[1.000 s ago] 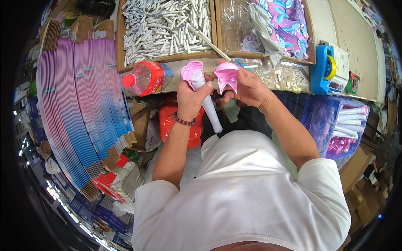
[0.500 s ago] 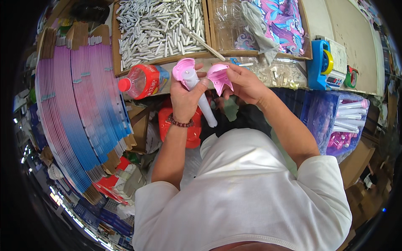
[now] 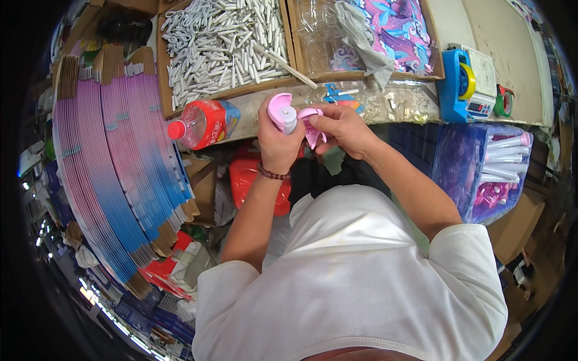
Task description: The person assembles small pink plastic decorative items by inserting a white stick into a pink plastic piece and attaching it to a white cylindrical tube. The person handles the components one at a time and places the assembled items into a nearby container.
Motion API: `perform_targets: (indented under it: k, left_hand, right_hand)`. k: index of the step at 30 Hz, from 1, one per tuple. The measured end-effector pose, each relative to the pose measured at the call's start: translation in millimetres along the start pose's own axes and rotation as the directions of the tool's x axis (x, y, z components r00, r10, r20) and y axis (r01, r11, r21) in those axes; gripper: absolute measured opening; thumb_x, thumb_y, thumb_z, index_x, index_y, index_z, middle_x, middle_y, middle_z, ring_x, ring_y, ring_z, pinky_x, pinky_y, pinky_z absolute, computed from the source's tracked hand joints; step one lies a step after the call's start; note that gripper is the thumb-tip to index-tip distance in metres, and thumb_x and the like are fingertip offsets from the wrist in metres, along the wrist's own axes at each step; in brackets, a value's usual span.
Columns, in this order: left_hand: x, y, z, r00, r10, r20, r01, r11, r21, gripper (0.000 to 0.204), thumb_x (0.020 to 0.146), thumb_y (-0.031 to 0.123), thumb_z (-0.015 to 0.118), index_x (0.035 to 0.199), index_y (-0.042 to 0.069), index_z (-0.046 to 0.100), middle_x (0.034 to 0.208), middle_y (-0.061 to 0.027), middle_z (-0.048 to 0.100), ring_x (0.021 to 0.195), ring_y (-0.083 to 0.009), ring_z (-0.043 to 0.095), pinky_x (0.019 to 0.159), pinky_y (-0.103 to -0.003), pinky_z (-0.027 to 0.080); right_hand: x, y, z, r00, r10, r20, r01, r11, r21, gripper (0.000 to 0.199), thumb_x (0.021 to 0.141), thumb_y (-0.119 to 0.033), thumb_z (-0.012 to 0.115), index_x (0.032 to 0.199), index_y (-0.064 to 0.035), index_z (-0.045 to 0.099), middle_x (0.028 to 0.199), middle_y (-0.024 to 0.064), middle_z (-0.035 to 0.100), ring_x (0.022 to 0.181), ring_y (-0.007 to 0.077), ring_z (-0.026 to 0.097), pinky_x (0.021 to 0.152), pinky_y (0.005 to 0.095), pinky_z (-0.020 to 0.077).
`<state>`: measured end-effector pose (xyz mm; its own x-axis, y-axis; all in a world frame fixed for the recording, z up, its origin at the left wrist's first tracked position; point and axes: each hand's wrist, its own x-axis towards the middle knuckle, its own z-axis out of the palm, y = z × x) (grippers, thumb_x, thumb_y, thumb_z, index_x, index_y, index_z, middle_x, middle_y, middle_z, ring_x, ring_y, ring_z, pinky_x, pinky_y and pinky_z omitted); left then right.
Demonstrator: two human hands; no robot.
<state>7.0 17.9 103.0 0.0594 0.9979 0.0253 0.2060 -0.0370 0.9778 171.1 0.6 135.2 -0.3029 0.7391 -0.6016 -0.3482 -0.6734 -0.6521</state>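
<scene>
My left hand (image 3: 279, 148) is closed around a white plastic tube (image 3: 289, 124) with a pink curved shell piece (image 3: 277, 108) against its upper end. The tube's lower length is hidden by the hand. Between the thumb and fingers of my right hand (image 3: 348, 129) is a second pink shell piece (image 3: 312, 139), with pointed tips along its lower edge. This piece is right beside the tube's end; I cannot tell whether they touch. Both hands are in front of my body, just below the bench's front edge.
Beyond my hands lie a box of white sticks (image 3: 229, 51) and a box of printed pieces (image 3: 406, 42). A red-capped bottle (image 3: 208, 125) lies left, near stacked cardboard sheets (image 3: 126, 162). To the right are a blue tape dispenser (image 3: 451, 90) and a blue-lined bin (image 3: 457, 171) holding white tubes.
My hands have come together, bringing the right pink piece close to the tube. The left hand has turned and shifted right, so the tube's long lower part no longer shows.
</scene>
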Motion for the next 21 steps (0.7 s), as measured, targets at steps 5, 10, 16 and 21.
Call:
perform_targets:
  k: [5,10,16,21]
  left_hand:
    - [-6.1,-2.8,5.3,0.981,0.195,-0.016,-0.191,0.974,0.124,0.058,0.073,-0.005,0.068,0.124,-0.001,0.042,0.104,-0.0111,0.06,0.088,-0.0184,0.064,0.081,-0.031,0.051]
    - [-1.3,-7.1,5.1,0.963,0.252,-0.089,-0.232,0.953,0.193,0.057,0.073,-0.005,0.069,0.123,-0.001,0.042,0.105,-0.0102,0.058,0.087,-0.0169,0.063,0.08,-0.03,0.05]
    - [2.7,-3.2,-0.8,0.98,0.164,-0.115,-0.144,0.976,0.16,0.055,0.073,-0.004,0.07,0.122,0.0,0.043,0.098,-0.0076,0.059,0.084,-0.0146,0.061,0.078,-0.028,0.05]
    - [4.0,-2.1,1.4,0.984,0.101,-0.145,-0.09,0.993,0.079,0.056,0.073,-0.004,0.071,0.121,0.0,0.043,0.093,-0.0059,0.059,0.082,-0.0134,0.06,0.077,-0.027,0.05]
  right_hand:
    - [-2.2,6.1,-2.6,1.0,0.006,-0.005,-0.006,0.996,0.086,0.032,0.094,-0.02,0.057,0.119,-0.0014,0.061,0.087,0.0048,0.063,0.07,0.0097,0.063,0.057,0.0239,0.0583]
    - [-5.8,15.1,-14.8,1.0,-0.007,0.025,0.002,0.978,0.207,0.037,0.093,-0.017,0.058,0.125,0.0015,0.055,0.096,0.0096,0.065,0.078,0.0157,0.066,0.062,0.0275,0.0595]
    - [-8.4,15.6,-20.8,1.0,-0.027,-0.01,0.028,0.947,0.321,0.043,0.093,-0.016,0.058,0.13,0.0032,0.047,0.099,0.0097,0.062,0.079,0.0167,0.066,0.062,0.0295,0.0601]
    - [-6.6,20.2,-28.1,0.998,-0.046,0.048,0.038,0.988,0.148,0.045,0.093,-0.019,0.06,0.131,0.0011,0.046,0.11,0.0106,0.06,0.082,0.0162,0.065,0.06,0.0287,0.0583]
